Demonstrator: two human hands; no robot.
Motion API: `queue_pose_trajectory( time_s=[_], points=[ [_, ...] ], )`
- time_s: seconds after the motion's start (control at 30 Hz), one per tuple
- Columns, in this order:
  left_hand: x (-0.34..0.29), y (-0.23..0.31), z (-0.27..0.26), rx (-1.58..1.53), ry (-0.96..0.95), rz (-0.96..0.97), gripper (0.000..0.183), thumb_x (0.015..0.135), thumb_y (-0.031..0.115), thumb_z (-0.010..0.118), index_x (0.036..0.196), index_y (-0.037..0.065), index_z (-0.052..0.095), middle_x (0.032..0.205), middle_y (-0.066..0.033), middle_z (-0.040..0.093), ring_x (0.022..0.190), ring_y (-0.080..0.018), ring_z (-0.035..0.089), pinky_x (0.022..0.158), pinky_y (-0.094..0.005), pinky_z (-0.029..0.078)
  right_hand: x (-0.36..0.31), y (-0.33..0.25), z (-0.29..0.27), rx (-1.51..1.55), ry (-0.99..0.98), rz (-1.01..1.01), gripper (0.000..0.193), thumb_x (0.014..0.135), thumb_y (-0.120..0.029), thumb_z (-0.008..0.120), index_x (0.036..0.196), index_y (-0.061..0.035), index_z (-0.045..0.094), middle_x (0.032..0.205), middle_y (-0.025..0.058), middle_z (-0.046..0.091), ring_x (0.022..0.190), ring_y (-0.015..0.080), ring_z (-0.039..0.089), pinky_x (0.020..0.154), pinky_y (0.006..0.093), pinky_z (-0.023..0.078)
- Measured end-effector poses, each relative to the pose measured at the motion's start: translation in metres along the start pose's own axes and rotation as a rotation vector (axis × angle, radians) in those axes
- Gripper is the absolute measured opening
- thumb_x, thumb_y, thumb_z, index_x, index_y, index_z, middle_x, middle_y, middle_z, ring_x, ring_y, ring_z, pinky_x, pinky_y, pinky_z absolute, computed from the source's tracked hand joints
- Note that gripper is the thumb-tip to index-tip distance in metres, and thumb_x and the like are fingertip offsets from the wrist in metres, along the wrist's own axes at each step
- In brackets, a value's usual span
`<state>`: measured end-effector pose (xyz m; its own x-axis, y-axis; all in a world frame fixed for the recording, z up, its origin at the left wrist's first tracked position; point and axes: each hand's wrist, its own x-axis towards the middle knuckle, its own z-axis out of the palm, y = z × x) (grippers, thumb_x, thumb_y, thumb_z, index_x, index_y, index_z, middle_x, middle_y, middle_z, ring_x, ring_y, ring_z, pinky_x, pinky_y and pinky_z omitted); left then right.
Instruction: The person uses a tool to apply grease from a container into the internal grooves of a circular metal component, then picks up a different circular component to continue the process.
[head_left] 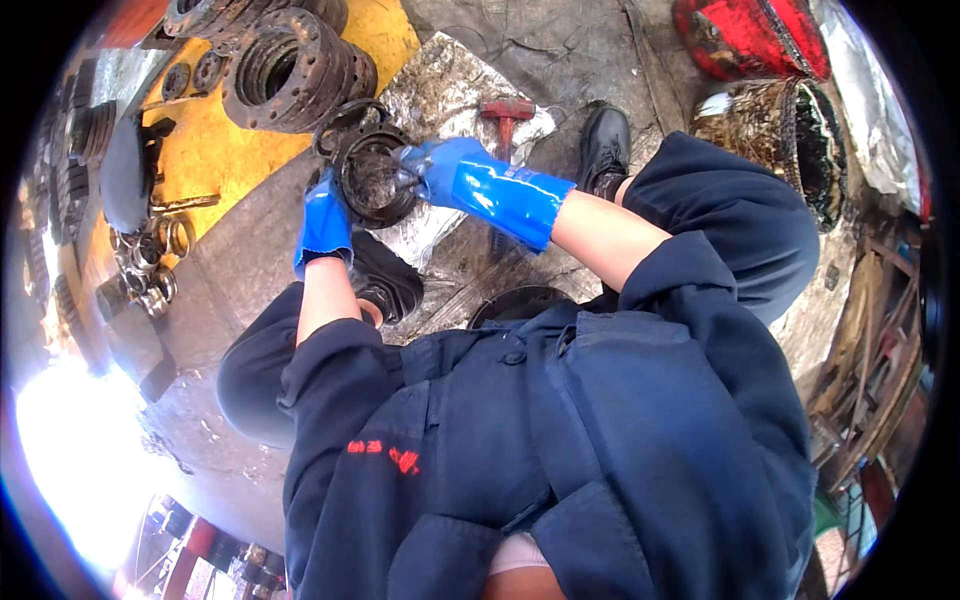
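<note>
A round dark metal ring (347, 180), greasy and flange-like, is tilted up in front of me between my feet. My left hand (323, 217), in a blue rubber glove, grips its left edge; the fingertips are partly hidden behind the rim. My right hand (440, 172), gloved the same way, reaches to the opening from the right with its fingers bent together. Something greyish shows at those fingertips, too unclear to name. Another thin dark ring (352, 112) lies just beyond. To the right, a red-headed hammer (507, 110) rests on a crumpled, oil-stained sheet (440, 85).
Rusty bolt-holed flanges (270, 75) are stacked on a yellow surface (235, 155) at far left. Shiny metal rings (145, 262) lie near its edge. A grimy drum (765, 130) and a red container (745, 40) stand far right. Scrap wood (880, 350) lines the right side.
</note>
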<state>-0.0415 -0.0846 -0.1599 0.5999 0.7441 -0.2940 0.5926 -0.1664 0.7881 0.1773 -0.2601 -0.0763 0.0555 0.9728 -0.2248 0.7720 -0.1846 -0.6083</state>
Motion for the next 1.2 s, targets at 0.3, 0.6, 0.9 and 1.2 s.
queue_pose_trajectory(
  time_s=[0.3,0.6,0.9,1.2],
  points=[
    [-0.009,0.025,0.001,0.194,0.024,0.151,0.035,0.104,0.021,0.047,0.128,0.003,0.065,0.121,-0.0142,0.07,0.109,-0.0228,0.065,0.093,-0.0349,0.051,-0.012,-0.028,-0.02,-0.279,-0.386,-0.157,0.039,0.104,-0.038,0.035,0.125,-0.0199,0.062,0.111,0.0151,0.069,0.096,0.0348,0.071,0.076,0.048,0.057],
    [-0.01,0.032,0.005,0.027,0.022,0.046,0.033,0.102,0.016,0.049,0.13,0.005,0.064,0.123,-0.0151,0.069,0.11,-0.0268,0.067,0.094,-0.0362,0.052,-0.017,-0.023,-0.017,-0.328,-0.484,-0.176,0.046,0.105,-0.044,0.03,0.123,-0.0177,0.063,0.1,0.0145,0.072,0.096,0.0345,0.07,0.08,0.0503,0.054],
    [0.009,-0.023,0.0,0.177,-0.009,0.185,0.036,0.103,0.018,0.049,0.135,0.005,0.06,0.128,-0.0144,0.067,0.115,-0.0245,0.064,0.097,-0.0352,0.05,-0.006,-0.018,-0.019,-0.467,-0.637,-0.29,0.037,0.103,-0.036,0.039,0.13,-0.0189,0.058,0.099,0.0122,0.072,0.097,0.0324,0.071,0.077,0.0482,0.057],
    [-0.009,0.031,0.006,-0.315,0.043,-0.122,0.036,0.102,0.014,0.045,0.134,0.004,0.06,0.128,-0.0185,0.066,0.117,-0.0305,0.063,0.099,-0.0353,0.05,0.007,-0.006,-0.063,-0.423,-0.528,-0.087,0.024,0.087,-0.021,0.066,0.11,-0.0172,0.074,0.098,0.0107,0.073,0.093,0.023,0.072,0.073,0.0383,0.058]
  ],
)
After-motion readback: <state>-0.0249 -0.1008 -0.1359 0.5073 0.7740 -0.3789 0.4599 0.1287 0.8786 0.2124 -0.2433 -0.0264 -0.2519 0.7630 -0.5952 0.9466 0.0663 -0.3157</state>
